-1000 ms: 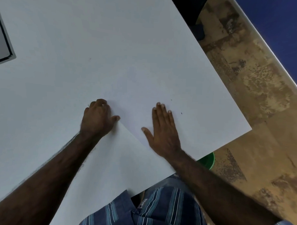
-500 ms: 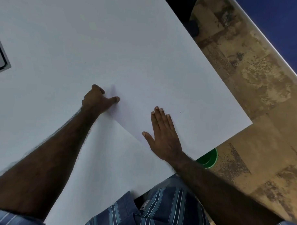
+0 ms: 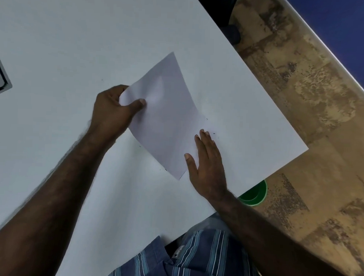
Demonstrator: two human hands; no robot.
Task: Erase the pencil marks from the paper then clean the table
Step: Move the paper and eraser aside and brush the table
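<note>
We find almost no text in this view. The only lettering sits on a small dark tag sewn at the edge of the striped blue garment, near the bottom of the scene, just right of centre. It carries a short line of pale characters running along its length, but they are too small and blurred for us to read. The paper shows a blank side; we see no writing, numbers or print on it. The white table bears only a few tiny dark specks, not characters.
</note>
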